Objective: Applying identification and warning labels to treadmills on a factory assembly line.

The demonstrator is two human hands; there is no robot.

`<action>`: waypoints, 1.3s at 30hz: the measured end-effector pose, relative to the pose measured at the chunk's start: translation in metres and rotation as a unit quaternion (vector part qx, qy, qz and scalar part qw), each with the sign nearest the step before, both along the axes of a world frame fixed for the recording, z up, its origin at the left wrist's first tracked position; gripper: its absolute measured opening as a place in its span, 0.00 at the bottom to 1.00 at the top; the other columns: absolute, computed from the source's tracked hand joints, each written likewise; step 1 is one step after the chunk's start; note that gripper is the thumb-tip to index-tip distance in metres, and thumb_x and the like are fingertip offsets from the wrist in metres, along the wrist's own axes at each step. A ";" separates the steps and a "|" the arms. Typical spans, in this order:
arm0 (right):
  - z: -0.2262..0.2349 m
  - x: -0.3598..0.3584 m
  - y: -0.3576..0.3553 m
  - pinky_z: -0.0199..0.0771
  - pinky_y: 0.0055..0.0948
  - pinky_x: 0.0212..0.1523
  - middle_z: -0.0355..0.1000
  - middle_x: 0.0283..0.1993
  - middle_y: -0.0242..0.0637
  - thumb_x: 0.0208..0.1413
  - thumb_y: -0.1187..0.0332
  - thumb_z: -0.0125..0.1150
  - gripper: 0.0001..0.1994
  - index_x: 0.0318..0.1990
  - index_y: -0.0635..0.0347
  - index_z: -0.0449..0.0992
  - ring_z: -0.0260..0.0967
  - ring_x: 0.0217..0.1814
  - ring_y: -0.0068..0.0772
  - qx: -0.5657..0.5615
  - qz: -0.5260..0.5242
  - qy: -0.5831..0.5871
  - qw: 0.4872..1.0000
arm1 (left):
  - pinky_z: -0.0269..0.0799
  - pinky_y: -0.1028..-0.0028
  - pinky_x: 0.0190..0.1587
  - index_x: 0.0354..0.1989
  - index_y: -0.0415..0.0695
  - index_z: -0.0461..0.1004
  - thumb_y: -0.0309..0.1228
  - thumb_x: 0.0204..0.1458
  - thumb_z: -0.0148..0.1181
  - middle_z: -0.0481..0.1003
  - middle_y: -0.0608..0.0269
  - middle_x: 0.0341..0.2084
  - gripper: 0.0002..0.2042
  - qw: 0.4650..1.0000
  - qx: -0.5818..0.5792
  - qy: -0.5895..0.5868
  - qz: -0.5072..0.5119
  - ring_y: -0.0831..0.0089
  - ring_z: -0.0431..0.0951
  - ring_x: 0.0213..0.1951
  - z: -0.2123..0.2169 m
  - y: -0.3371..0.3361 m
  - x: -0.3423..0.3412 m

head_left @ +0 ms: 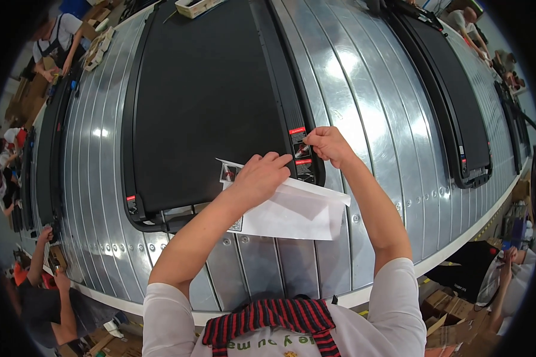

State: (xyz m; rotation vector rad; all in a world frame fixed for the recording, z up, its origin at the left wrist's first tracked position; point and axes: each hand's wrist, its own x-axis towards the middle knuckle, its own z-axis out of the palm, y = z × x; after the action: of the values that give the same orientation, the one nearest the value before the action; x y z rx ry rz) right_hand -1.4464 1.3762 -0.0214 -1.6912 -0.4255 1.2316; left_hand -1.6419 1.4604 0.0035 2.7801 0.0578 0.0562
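Observation:
A long black panel in a dark frame lies before me, with a warning label in red, black and white on its near right rail. My right hand pinches at the label's right edge, thumb and forefinger together. My left hand is curled, its fingertips by the label's left edge. Beneath its palm it holds a white backing sheet, which spreads over the frame's near corner with more printed labels at its left end. The left thumb is hidden.
The ribbed metal tabletop runs beneath everything. A similar black panel lies at right, and dark rails at left. A small white box sits on the panel's far end. Several other people work around the table's edges.

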 end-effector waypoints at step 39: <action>0.034 -0.053 -0.060 0.63 0.29 0.48 0.68 0.45 0.40 0.52 0.50 0.51 0.26 0.50 0.63 0.64 0.65 0.48 0.29 0.164 -0.086 -0.083 0.979 | 0.67 0.77 0.37 0.40 0.37 0.71 0.33 0.48 0.55 0.75 0.60 0.30 0.14 0.806 -0.475 -0.073 0.346 0.74 0.73 0.33 0.115 0.023 -0.152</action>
State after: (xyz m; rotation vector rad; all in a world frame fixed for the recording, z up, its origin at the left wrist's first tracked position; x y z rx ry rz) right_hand -1.4993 1.3159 0.0126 -1.5145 -0.5403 0.8459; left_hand -1.7937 1.4833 0.1189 1.6154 0.8171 0.3251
